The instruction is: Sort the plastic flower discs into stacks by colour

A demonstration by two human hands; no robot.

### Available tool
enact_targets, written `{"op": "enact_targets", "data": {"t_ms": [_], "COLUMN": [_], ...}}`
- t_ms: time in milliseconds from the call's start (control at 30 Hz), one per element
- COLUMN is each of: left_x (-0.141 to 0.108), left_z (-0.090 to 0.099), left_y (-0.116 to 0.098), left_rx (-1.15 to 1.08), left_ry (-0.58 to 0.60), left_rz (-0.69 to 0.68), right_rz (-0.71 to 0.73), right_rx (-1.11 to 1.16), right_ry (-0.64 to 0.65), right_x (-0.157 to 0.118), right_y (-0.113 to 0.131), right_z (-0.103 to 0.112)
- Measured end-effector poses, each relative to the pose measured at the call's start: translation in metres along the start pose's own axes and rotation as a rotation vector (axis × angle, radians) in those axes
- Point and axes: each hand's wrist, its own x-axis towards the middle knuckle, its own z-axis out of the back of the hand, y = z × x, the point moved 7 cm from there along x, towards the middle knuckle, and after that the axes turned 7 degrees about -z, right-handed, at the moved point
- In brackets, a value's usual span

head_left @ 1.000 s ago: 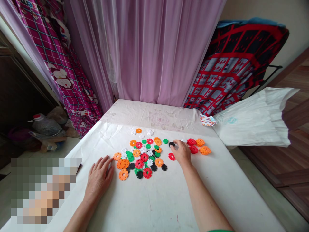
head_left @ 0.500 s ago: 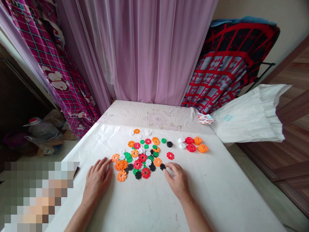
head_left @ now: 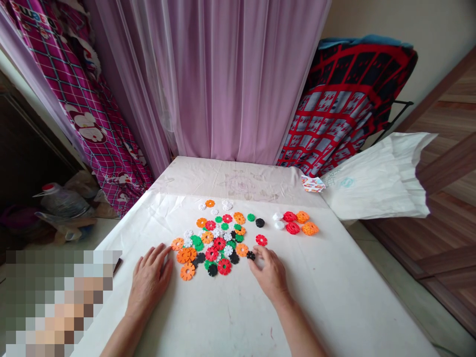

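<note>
To the left of a loose pile of snowflake-shaped plastic discs (head_left: 219,243), my left hand (head_left: 151,270) lies flat on the table, fingers stretched out and holding nothing. Its fingertips are close to an orange disc (head_left: 177,244). At the pile's right edge my right hand (head_left: 269,271) has its thumb and index finger closed around a small black disc (head_left: 251,255). Just above those fingers lies a red disc (head_left: 261,240). The discs in the pile are red, orange, green, black and white, and many overlap.
Right of the pile stand stacked groups: white discs (head_left: 278,224), red discs (head_left: 292,227) and orange discs (head_left: 310,228). A black disc (head_left: 260,222) sits nearer the pile. A patterned paper box (head_left: 313,183) and a white bag (head_left: 375,178) are at the table's far right.
My right thumb and index finger have drawn in around the small black disc, which has shifted slightly away from the orange one beside it. My left hand stays in place. The view has turned slightly.
</note>
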Motion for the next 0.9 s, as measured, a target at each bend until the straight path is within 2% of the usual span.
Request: {"op": "enact_targets", "data": {"t_ms": [200, 300, 400, 533, 700, 900], "left_x": [0.0, -0.001, -0.001, -0.001, -0.002, -0.001], "left_z": [-0.001, -0.001, -0.001, -0.001, -0.001, -0.001], "left_y": [0.001, 0.002, 0.002, 0.001, 0.002, 0.003], "left_rx": [0.017, 0.016, 0.014, 0.014, 0.018, 0.014], "left_ry": [-0.01, -0.022, -0.023, -0.012, -0.002, 0.006], "left_rz": [-0.003, -0.001, 0.002, 0.0, -0.002, 0.011], "right_rz": [-0.084, -0.096, -0.098, -0.08, -0.001, 0.003], "right_rx": [-0.029, -0.094, -0.149, -0.176, -0.171, -0.199], "right_ry": [-0.177, -0.184, -0.168, -0.154, -0.199, -0.078], "right_x": [0.058, 0.087, 0.102, 0.104, 0.085, 0.065], "right_y": [-0.02, -0.028, -0.035, -0.039, -0.03, -0.022], "right_z": [0.015, 0.012, 0.005, 0.002, 0.011, -0.005]}}
